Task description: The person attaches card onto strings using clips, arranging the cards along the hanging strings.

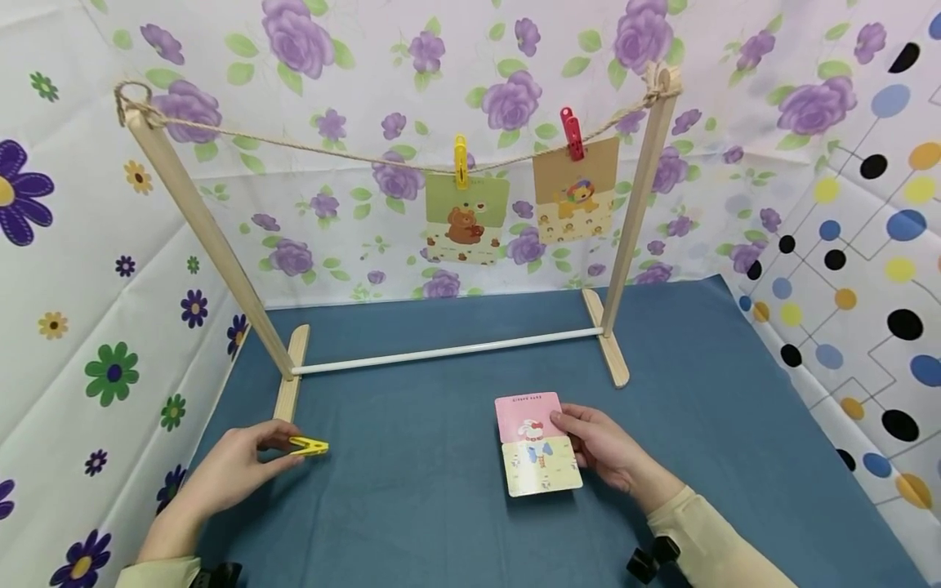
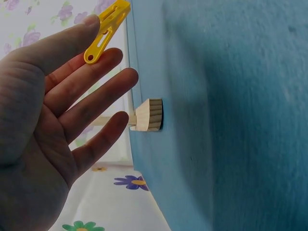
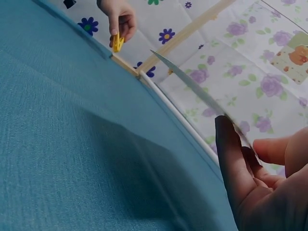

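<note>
My left hand pinches a yellow clothespin between thumb and forefinger, above the cloth near the stand's left foot. In the left wrist view the same clothespin shows at the fingertips, the other fingers spread. My right hand holds a pink and cream card with a white bunny by its right edge, thumb on top. Seen edge-on in the right wrist view, the card is held off the cloth. On the rope hang a green bear card under a yellow clothespin and a brown lion card under a red clothespin.
A wooden stand has a left post, a right post and a white crossbar low between them. Blue cloth covers the table. Patterned sheets hang behind and at both sides.
</note>
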### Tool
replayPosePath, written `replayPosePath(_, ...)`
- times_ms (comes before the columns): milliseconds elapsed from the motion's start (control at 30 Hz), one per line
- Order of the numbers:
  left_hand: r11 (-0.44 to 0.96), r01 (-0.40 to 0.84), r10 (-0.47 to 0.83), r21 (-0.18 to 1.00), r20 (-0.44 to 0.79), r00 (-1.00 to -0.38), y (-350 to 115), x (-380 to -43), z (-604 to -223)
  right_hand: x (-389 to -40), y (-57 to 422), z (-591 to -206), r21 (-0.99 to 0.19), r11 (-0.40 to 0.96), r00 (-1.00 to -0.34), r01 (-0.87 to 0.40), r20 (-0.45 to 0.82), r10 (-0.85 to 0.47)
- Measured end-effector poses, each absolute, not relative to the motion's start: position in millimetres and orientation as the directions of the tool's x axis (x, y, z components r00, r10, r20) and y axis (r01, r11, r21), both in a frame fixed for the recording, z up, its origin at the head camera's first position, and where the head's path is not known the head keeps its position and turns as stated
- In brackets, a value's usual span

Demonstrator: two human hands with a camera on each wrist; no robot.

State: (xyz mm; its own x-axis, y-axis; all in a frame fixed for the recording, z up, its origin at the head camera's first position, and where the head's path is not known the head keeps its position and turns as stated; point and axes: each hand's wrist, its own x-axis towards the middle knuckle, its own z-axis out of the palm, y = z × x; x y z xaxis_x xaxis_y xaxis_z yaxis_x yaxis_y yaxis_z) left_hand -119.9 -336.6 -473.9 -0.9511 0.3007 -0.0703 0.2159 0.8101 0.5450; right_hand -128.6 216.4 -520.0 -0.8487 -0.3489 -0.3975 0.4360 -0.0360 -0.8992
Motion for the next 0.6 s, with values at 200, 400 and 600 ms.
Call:
replayPosePath(200, 0.808, 0.221, 0.305, 0.546, -0.067, -0.95, -332, -126, -473, -130, 216, -518, -0.893, -0.09, -0.844, 0.441, -0.379, -0.379)
replayPosePath(400, 0.8, 0.253, 0.312, 0.544, -0.017, -0.95, -324, -132, -469, -132, 214, -518, -0.891, -0.084, -0.839, 0.447, -0.384, -0.386)
replayPosePath(600, 0.792, 0.293, 0.332, 0.536, 0.025, -0.943, -313, -138, -465, -132, 212, -517, -0.887, -0.099, -0.818, 0.452, -0.368, -0.442)
